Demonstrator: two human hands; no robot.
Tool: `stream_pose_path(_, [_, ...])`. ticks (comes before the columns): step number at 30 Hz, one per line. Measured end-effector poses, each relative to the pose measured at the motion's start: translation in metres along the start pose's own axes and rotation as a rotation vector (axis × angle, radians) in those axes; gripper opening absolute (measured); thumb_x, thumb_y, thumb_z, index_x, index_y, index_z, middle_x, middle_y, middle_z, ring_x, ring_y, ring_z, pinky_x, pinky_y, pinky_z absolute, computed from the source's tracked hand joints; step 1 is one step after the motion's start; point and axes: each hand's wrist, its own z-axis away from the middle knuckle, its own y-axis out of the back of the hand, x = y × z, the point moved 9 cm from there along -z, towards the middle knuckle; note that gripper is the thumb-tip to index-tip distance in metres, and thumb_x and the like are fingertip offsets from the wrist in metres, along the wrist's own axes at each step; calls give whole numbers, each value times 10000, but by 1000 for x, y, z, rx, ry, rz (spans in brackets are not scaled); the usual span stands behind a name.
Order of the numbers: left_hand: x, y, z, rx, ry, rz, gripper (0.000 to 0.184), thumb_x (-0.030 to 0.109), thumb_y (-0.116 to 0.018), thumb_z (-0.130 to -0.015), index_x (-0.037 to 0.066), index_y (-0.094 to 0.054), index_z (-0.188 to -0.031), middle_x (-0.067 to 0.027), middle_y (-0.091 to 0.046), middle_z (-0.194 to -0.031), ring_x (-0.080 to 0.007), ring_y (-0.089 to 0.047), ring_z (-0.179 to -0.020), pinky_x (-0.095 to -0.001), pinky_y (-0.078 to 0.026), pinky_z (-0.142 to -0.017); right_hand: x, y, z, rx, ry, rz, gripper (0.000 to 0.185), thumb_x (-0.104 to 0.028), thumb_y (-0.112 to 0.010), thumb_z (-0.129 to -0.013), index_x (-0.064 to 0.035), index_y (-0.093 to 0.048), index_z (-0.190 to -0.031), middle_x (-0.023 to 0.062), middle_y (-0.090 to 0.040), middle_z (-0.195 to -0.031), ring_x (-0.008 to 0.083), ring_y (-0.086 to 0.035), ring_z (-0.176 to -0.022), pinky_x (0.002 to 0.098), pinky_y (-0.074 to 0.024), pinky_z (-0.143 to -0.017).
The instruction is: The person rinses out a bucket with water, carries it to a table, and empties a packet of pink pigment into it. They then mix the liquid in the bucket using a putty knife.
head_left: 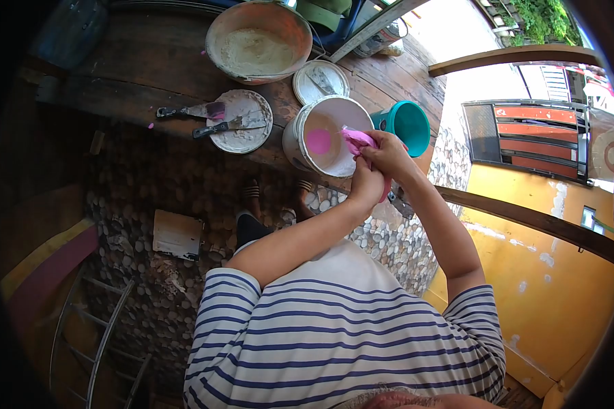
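Both my hands are closed on a crumpled pink bag [359, 140], apparently soft plastic, at the right rim of a white bucket [295, 144]. My right hand [389, 155] grips its upper part. My left hand [367, 181] is just below, fingers pressed against the same bag. More pink shows beneath the hands, partly hidden by them. Inside the bucket, a bright pink patch [318, 142] lies in pale material. A teal bucket [412, 128] stands right behind my right hand.
On the wooden table [136, 48] are a large basin of pale powder or paste [258, 51], a white lid [320, 82], and a smeared round lid [242, 140] bearing two putty knives [230, 127]. A wooden rail [525, 217] runs at right. A metal ladder-like frame [102, 334] stands lower left.
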Motion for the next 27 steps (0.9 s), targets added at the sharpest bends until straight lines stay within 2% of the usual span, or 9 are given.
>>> stream_pose_path(7, [14,-4,9,23,-24,39,244,190,-410,-1050,63,-442,-1255,-74,-603,-955,-136,-618,-700,-304,-493,-568,-4,4,-1,39,-78,-13,289,-91,-620,-828,40,-673,-1080,87,-705,-901,137,-678,-797,289,-552,-758])
stream_pose_path(9, [21,-7,19,-15,55,51,219,214,-422,-1053,73,-462,-1216,-52,-596,-898,-126,-604,-668,-296,-483,-566,-8,5,0,54,-82,-14,292,-102,-622,-827,41,-672,-1076,89,-705,-897,138,-677,-795,291,-550,-759])
stream_pose_path(11, [24,-8,21,-37,59,71,199,216,-424,-1052,73,-471,-1181,-42,-588,-860,-122,-594,-652,-292,-474,-555,0,1,-1,10,-181,-150,328,-141,-642,-819,29,-664,-1098,96,-704,-913,141,-674,-816,290,-542,-771])
stream_pose_path(15, [22,-11,21,-79,57,99,154,209,-436,-1043,69,-488,-1084,-27,-567,-780,-121,-567,-615,-285,-449,-526,-8,1,2,-13,-159,-57,377,-187,-697,-811,16,-653,-1126,103,-704,-941,154,-668,-845,299,-534,-798])
stream_pose_path(18, [24,-11,23,-91,48,97,145,192,-448,-1031,58,-488,-1066,-31,-564,-770,-125,-559,-606,-289,-446,-526,-7,4,-3,40,-46,96,436,-235,-750,-798,5,-646,-1146,113,-704,-973,170,-661,-862,314,-526,-822])
stream_pose_path(20, [24,-11,23,-88,55,102,139,185,-450,-1027,57,-483,-1071,-34,-564,-771,-128,-559,-607,-292,-449,-531,-6,3,-5,34,-42,105,464,-236,-781,-769,26,-661,-1132,184,-716,-991,282,-697,-927,380,-530,-855])
stream_pose_path(21, [24,-10,23,-84,60,108,135,178,-452,-1022,57,-478,-1075,-37,-564,-771,-131,-559,-607,-295,-453,-535,-5,2,-5,35,-42,105,464,-236,-781,-769,26,-661,-1132,184,-716,-991,282,-697,-927,380,-530,-855])
stream_pose_path(23, [24,-10,23,-87,54,128,136,175,-448,-1021,58,-472,-1086,-38,-565,-776,-132,-561,-611,-296,-456,-538,-2,3,-6,53,-45,155,443,-302,-773,-805,6,-678,-1108,130,-715,-930,195,-662,-831,331,-519,-809])
stream_pose_path(27, [23,-10,25,-87,72,130,147,167,-436,-1021,69,-450,-1129,-39,-573,-795,-136,-569,-626,-298,-468,-544,-7,4,-5,64,-21,239,414,-343,-757,-821,-3,-710,-1053,129,-715,-865,206,-657,-770,336,-515,-760])
